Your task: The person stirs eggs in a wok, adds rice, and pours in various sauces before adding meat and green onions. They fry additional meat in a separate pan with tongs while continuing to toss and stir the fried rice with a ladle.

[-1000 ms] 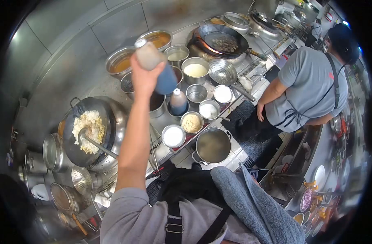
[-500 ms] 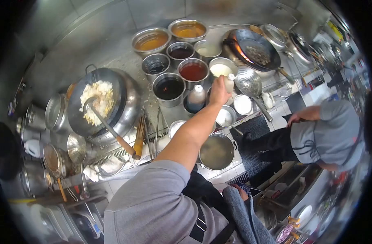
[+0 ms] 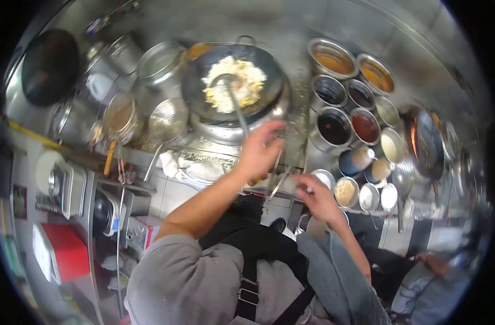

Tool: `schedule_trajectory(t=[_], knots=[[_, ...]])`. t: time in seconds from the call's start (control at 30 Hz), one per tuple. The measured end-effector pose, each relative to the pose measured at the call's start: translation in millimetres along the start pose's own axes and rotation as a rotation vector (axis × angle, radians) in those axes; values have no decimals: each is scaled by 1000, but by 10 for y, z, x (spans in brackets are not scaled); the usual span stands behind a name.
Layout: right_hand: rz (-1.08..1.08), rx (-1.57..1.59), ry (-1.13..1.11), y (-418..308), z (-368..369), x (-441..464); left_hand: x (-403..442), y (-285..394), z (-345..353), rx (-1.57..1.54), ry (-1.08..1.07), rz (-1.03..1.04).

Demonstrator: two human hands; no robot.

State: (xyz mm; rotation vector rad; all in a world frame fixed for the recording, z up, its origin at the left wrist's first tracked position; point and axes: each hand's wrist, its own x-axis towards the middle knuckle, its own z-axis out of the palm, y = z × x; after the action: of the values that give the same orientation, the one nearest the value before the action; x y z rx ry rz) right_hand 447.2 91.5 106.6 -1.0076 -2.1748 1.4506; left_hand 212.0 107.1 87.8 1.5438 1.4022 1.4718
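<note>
Left hand [image 3: 261, 149], blurred, partly hides the ladle [image 3: 236, 103] resting in rice [image 3: 247, 73] in the wok [image 3: 196, 81]; its grip cannot be told. Right hand [image 3: 319, 199]: fingers half open, empty, near the steel surface [image 3: 297, 127].

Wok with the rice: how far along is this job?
Rice and yellow bits are already in the wok, and both squeeze bottles are set down. The left hand is over the handle of the ladle, grip unclear; the right hand looks empty. Mixing seems unfinished, with white and yellow patches uneven; serving probably remains, as the food is in the wok.
</note>
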Motion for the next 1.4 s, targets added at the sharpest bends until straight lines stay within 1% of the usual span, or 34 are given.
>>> schedule_trajectory(t=[0.07, 0.1, 0.13, 0.17, 0.2, 0.23, 0.27, 0.3, 0.33, 0.4, 0.43, 0.5, 0.57, 0.6, 0.63, 0.67, 0.7, 0.73, 0.8, 0.87, 0.9, 0.93, 1.0, 1.03, 1.07, 1.1, 1.17, 1.2, 1.23, 1.27, 1.3, 1.33, 1.37, 1.4], knots=[[-202, -304, 108, -43, 376, 658, -193, -413, -1097, 358, 297, -78], [-211, -302, 93, 52, 599, 974, -348, -769, -1582, 496, 454, -90], [-172, -348, 44, 193, 819, 1274, -511, -867, -1963, 562, 550, -180], [-131, -399, 1, 230, 984, 1497, -704, -1340, -2328, 687, 658, -190], [-128, -405, 2, 175, 1102, 1648, -890, -1566, -2579, 746, 691, -271], [-46, -397, -39, 117, 1206, 1780, -1065, -1916, -2756, 782, 721, -338], [45, -388, -74, 47, 1303, 1882, -1258, -2255, -2884, 843, 695, -405], [146, -263, -99, -294, 1327, 1853, -1327, -2251, -2910, 769, 650, -546], [179, -275, -63, -362, 1371, 1843, -1430, -2363, -2933, 733, 602, -546], [224, 411, -93, -510, 1353, 1837, -1434, -2486, -2998, 658, 534, -517], [293, 662, -7, -979, 1313, 1816, -1443, -2441, -3075, 605, 516, -496], [178, 928, -134, -1217, 1106, 2039, -1567, -2496, -3213, 549, 466, -477], [-202, 1167, -317, -1539, 1018, 2565, -1576, -2670, -3274, 545, 399, -553], [-276, 1037, -335, -1727, 898, 2818, -1541, -2630, -3293, 533, 384, -544], [-206, 740, -361, -1704, 595, 3157, -1494, -2510, -3327, 469, 308, -567], [-56, 176, -137, -1913, 359, 3418, -1431, -2367, -3375, 409, 234, -592], [-123, -262, -46, -2173, 181, 3757, -1355, -2236, -3409, 321, 261, -608], [-142, -566, 217, -2527, 81, 3889, -1268, -2046, -3489, 319, 253, -609], [-203, -452, 442, -2904, -150, 4137, -1083, -1606, -3674, -318, 296, -630], [-242, -24, 673, -3227, -236, 4187, -899, -1306, -3825, -670, 393, -554], [-449, 413, 662, -3250, -150, 4169, -812, -1314, -3872, -795, 398, -491], [-456, 409, 663, -3206, 8, 4110, -680, -1256, -3835, -851, 449, -565], [-235, 120, 954, -2850, 359, 4134, -464, -1684, -3799, -958, 191, -926], [-291, 46, 989, -2186, 579, 4604, -353, -1761, -3621, -849, 129, -997], [-365, -30, 1029, -1718, 695, 5040, -245, -1821, -3416, -795, 65, -1000], [-388, -31, 1033, -1878, 635, 5095, -113, -1728, -3189, -808, -2, -1034], [-333, 106, 812, -2298, 604, 4974, 90, -1669, -2827, -824, -86, -1091], [-349, 173, 804, -2638, 574, 4778, 219, -1477, -2704, -796, -88, -1115], [-335, 151, 783, -2919, 494, 4563, 292, -1788, -2558, -934, -162, -1125], [-311, 133, 759, -3045, 451, 4420, 416, -1742, -2453, -1000, -82, -1157], [-481, 253, 863, -3019, 477, 4414, 560, -1848, -2329, -965, -1, -1157], [-480, 231, 916, -2796, 531, 4519, 613, -2019, -2214, -925, 73, -1158], [-379, 129, 972, -2335, 628, 4766, 559, -2122, -2139, -925, 68, -1156], [-361, 122, 972, -1968, 719, 4942, 538, -2196, -2092, -862, 86, -1114]])
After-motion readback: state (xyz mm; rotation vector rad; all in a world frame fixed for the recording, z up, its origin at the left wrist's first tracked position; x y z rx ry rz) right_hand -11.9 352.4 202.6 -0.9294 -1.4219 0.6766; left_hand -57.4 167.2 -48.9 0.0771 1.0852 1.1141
